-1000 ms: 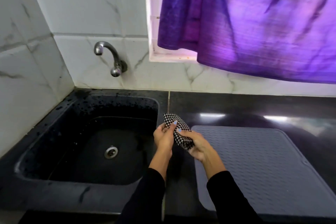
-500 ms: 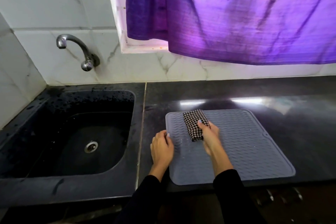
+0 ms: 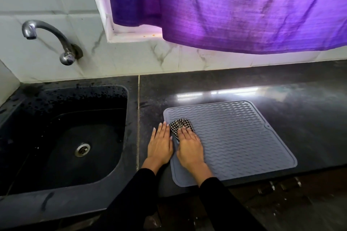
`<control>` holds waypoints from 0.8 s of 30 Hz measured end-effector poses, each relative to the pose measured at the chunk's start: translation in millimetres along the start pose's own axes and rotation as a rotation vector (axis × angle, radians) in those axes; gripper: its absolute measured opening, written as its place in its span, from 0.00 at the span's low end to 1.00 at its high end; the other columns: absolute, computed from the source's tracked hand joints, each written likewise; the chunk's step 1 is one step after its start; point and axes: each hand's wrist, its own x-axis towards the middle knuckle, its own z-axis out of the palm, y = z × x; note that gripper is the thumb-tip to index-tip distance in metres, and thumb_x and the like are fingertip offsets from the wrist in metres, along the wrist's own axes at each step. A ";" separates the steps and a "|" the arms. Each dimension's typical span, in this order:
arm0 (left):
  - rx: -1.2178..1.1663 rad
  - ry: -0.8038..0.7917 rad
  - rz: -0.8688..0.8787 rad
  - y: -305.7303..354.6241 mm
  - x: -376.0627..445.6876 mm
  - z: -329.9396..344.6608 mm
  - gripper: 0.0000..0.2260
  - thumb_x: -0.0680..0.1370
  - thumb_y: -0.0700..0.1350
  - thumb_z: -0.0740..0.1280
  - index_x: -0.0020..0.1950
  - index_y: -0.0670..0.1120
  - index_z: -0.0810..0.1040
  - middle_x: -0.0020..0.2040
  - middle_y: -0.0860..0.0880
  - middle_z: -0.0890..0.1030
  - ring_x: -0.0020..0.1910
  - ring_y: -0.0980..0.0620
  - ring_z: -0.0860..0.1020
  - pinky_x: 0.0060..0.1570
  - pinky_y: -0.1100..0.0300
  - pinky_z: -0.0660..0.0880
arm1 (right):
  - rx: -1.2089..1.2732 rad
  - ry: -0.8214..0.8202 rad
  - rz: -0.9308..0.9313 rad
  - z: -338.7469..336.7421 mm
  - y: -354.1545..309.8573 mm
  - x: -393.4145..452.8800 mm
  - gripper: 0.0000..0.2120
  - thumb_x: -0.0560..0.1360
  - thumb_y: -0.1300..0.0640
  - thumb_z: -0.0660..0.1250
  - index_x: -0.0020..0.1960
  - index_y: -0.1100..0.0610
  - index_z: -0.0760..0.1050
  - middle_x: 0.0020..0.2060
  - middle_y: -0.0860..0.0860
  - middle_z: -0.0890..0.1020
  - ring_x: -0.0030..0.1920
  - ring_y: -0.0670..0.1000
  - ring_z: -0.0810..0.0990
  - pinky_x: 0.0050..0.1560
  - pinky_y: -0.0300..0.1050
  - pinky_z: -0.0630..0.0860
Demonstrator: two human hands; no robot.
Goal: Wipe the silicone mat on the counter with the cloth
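A grey ribbed silicone mat (image 3: 236, 137) lies flat on the dark counter, right of the sink. A black-and-white checked cloth (image 3: 178, 124) sits crumpled near the mat's far left corner. My right hand (image 3: 188, 146) lies flat on the cloth with straight fingers, pressing it onto the mat; much of the cloth is hidden under the palm. My left hand (image 3: 160, 144) rests flat with spread fingers at the mat's left edge, beside the cloth.
A black sink (image 3: 65, 137) with a metal drain sits to the left, with a chrome tap (image 3: 56, 41) on the tiled wall above. A purple curtain (image 3: 234, 5) hangs over the back of the dark counter (image 3: 309, 103). The counter's front edge runs just below the mat.
The cloth went from both hands over the sink's edge down onto the mat. My right hand slid it to the mat's left side, and my left hand flattened at the mat's edge.
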 end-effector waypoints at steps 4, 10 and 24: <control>0.019 0.002 0.013 -2.2 2.1 1.8 0.38 0.69 0.55 0.28 0.76 0.41 0.47 0.77 0.46 0.48 0.76 0.51 0.45 0.72 0.57 0.37 | 0.098 0.015 0.000 -4.3 6.1 3.5 0.25 0.68 0.56 0.54 0.62 0.58 0.75 0.60 0.55 0.79 0.61 0.53 0.77 0.62 0.47 0.71; -0.007 0.009 0.016 -2.1 -0.1 1.8 0.37 0.71 0.55 0.30 0.76 0.42 0.49 0.77 0.46 0.50 0.76 0.51 0.48 0.72 0.57 0.38 | 0.552 -0.074 0.275 -34.1 21.1 23.5 0.15 0.77 0.58 0.62 0.63 0.54 0.75 0.56 0.56 0.81 0.56 0.57 0.78 0.52 0.42 0.72; -0.060 0.039 -0.121 -4.2 39.6 -9.6 0.33 0.73 0.54 0.36 0.76 0.40 0.51 0.77 0.44 0.51 0.76 0.49 0.48 0.73 0.54 0.42 | 0.305 -0.068 0.096 -32.4 20.5 38.2 0.21 0.76 0.58 0.59 0.69 0.55 0.66 0.64 0.58 0.74 0.63 0.59 0.73 0.63 0.49 0.68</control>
